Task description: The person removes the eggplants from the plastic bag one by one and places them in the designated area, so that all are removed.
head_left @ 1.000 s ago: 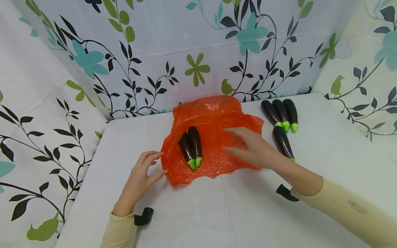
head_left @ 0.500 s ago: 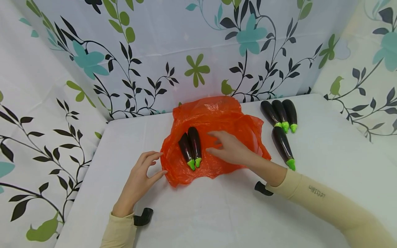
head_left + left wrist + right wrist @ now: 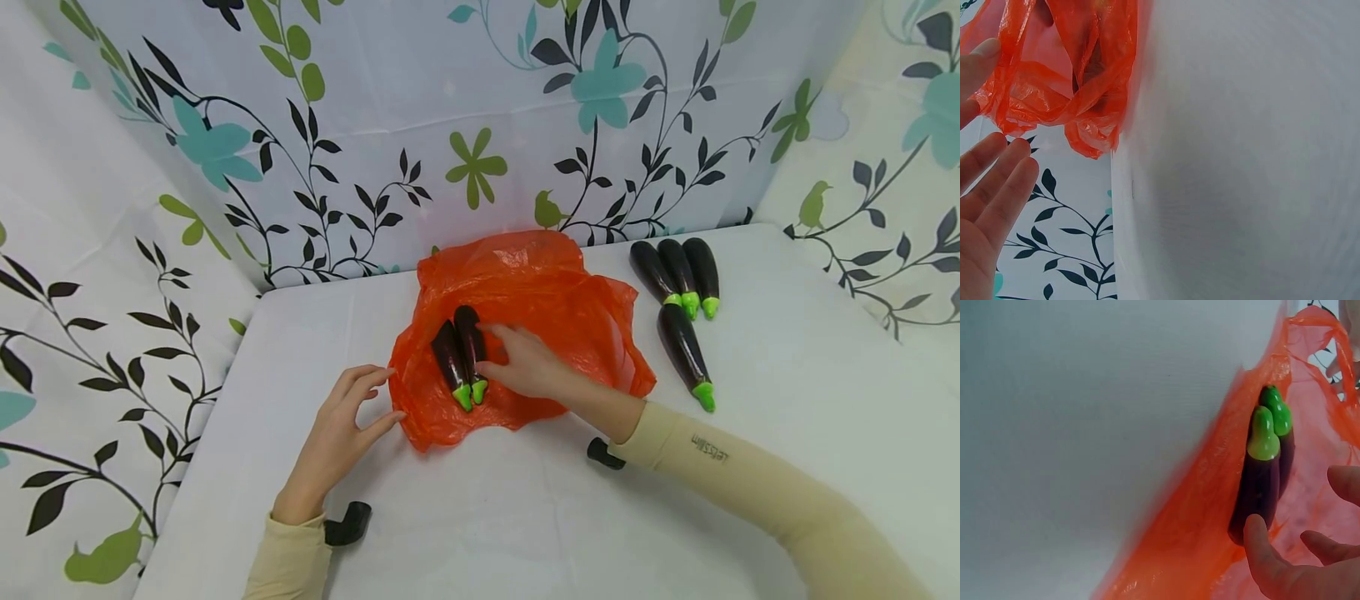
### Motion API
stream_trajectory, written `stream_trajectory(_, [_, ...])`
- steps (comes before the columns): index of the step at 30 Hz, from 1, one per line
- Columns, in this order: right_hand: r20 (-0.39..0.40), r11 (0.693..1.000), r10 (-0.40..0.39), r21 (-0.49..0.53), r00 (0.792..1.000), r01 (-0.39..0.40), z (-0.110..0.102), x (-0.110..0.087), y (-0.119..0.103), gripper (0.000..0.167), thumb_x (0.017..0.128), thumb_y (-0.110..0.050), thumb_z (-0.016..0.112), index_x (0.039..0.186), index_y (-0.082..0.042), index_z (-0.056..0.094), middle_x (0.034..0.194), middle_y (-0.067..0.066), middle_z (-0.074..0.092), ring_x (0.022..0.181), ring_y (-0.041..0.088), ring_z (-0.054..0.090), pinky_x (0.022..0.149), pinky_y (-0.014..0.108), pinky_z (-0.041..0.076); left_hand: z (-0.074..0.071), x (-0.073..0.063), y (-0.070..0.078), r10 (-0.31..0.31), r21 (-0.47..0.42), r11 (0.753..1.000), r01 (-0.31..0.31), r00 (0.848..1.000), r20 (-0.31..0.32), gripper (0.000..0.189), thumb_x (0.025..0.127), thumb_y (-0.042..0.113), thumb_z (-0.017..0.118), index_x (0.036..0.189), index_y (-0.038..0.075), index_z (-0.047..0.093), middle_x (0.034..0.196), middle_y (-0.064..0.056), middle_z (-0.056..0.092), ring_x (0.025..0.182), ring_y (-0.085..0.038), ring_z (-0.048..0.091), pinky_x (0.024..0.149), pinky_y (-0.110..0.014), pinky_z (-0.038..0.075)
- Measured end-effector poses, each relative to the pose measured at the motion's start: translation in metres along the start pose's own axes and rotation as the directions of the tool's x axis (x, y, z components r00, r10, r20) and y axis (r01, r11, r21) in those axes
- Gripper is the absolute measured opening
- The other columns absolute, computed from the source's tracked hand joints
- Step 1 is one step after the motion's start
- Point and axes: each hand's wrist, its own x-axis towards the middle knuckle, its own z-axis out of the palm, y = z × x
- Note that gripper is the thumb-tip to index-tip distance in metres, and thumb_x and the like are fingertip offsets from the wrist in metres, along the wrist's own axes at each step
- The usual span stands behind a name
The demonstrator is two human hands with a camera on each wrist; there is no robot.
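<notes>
An orange plastic bag [image 3: 547, 300] lies crumpled flat on the white table [image 3: 525, 517]. Two dark purple eggplants with green caps [image 3: 451, 364] [image 3: 472, 346] lie side by side on its left part. My right hand [image 3: 501, 354] reaches over the bag, fingers spread, and its thumb [image 3: 1261, 540] touches the blunt end of the nearer eggplant [image 3: 1263, 481]. My left hand [image 3: 378, 397] rests open on the table, thumb tip at the bag's left edge [image 3: 1085, 134]. The second eggplant [image 3: 1286, 434] lies just behind the first.
Three more eggplants [image 3: 678, 275] lie in a row at the back right, and another eggplant [image 3: 684, 350] lies just in front of them. Flower-print curtain walls [image 3: 465, 125] close in the table at the back and on both sides.
My right hand has moved left across the bag, from its right part to the two eggplants. The bag's right side has puffed up slightly. The left hand has stayed put.
</notes>
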Motion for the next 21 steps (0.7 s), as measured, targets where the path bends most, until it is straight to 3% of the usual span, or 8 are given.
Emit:
stream_trajectory(10, [-0.014, 1.0, 0.023, -0.006, 1.0, -0.023, 0.01, 0.012, 0.001, 0.065, 0.093, -0.032, 0.068, 0.149, -0.019, 0.039, 0.143, 0.012, 0.049, 0.128, 0.032, 0.043, 0.103, 0.052, 0.044, 0.0, 0.0, 0.0, -0.006, -0.002, 1.0, 0.006, 1.0, 0.001, 0.063, 0.073, 0.009, 0.086, 0.13, 0.009, 0.058, 0.126, -0.009, 0.052, 0.103, -0.029, 0.061, 0.084, -0.043, 0.057])
stream_trajectory(21, [-0.014, 0.999, 0.025, -0.033, 1.0, -0.026, 0.022, 0.02, 0.003, 0.066, 0.092, -0.03, 0.07, 0.149, -0.018, 0.039, 0.137, 0.014, 0.05, 0.116, 0.028, 0.048, 0.095, 0.044, 0.051, 0.0, 0.0, -0.001, -0.002, 0.007, 1.0, 0.002, 1.0, 0.006, 0.064, 0.074, 0.01, 0.086, 0.131, 0.009, 0.057, 0.127, -0.009, 0.052, 0.103, -0.029, 0.061, 0.084, -0.041, 0.057])
